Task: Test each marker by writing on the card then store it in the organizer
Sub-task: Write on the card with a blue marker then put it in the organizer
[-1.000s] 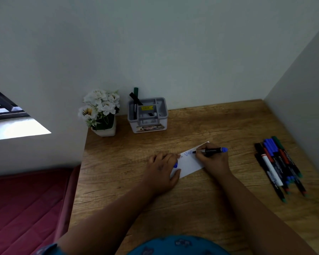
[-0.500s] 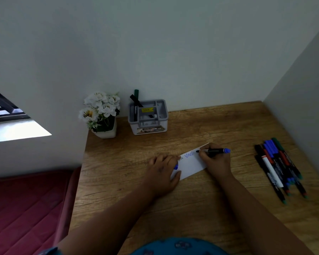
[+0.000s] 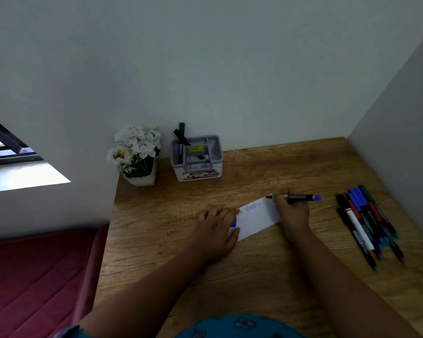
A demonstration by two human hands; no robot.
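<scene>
The right hand (image 3: 292, 212) grips a blue marker (image 3: 300, 197), tip on the card (image 3: 257, 219) at table centre. The left hand (image 3: 216, 226) presses the card flat, a blue cap (image 3: 233, 223) under its fingers. Organizer (image 3: 197, 158) at 11 o'clock, flowerpot (image 3: 136, 154) beside it; spare markers (image 3: 366, 223) at 3 o'clock.

On the wooden tabletop (image 3: 266, 167) lies a white rectangular card (image 3: 255, 222) bearing blue handwriting. The left hand (image 3: 216, 228) presses flat on the card's left end, a small blue cap (image 3: 233, 223) showing beside its fingers. The right hand (image 3: 292, 211) grips a black marker with a blue end (image 3: 300, 197), its tip at the card's far right corner. A grey plastic organizer (image 3: 197, 158) near the wall holds a black marker (image 3: 180, 137) and a green marker (image 3: 182, 126). A white pot of white flowers (image 3: 134, 152) stands just left of it. A bunch of loose markers (image 3: 366, 220) lies to the right.
</scene>
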